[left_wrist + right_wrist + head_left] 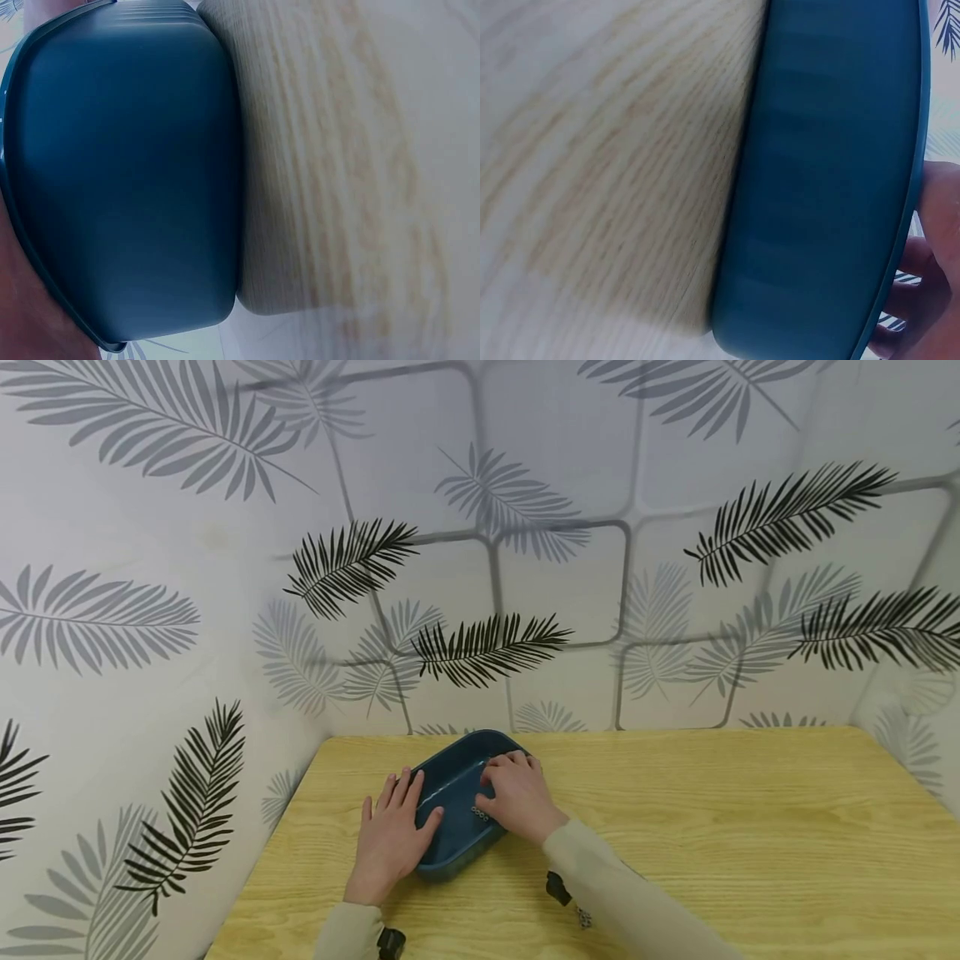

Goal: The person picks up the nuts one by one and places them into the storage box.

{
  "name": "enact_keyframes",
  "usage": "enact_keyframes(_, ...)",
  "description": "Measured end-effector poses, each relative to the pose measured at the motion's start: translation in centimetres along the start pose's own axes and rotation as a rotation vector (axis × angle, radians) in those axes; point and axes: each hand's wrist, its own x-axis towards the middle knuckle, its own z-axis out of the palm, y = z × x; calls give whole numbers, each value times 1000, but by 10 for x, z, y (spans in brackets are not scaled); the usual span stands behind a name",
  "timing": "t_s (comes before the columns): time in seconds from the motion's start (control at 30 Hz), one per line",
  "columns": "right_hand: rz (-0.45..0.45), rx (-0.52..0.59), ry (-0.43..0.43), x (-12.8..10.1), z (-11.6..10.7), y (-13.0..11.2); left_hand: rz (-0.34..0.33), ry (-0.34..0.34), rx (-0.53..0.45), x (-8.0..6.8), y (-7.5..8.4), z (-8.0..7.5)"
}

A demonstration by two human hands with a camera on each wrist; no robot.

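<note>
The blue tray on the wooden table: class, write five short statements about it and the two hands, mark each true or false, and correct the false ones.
1. The blue tray stands on a wooden table. True.
2. The left hand lies flat beside the tray, its thumb at the rim. True.
3. The right hand rests far off on the bare table. False: it lies over the tray's rim, fingers reaching into it.
4. The tray is red. False: it is dark blue.
5. The tray sits near the table's back left corner, close to a wall with a leaf pattern. True.
</note>
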Motion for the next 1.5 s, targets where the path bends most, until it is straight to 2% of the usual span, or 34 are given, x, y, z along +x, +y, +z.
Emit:
enact_keyframes(0.23,1,62,26,-10,-6,5,4,2,-14,0,-1,1)
enact_keyframes(0.77,-18,107,70,-30,-19,15,-3,-1,-10,1,-1,2)
enact_keyframes(1.5,-5,90,128,-67,-46,34,-12,-1,-19,1,-1,1)
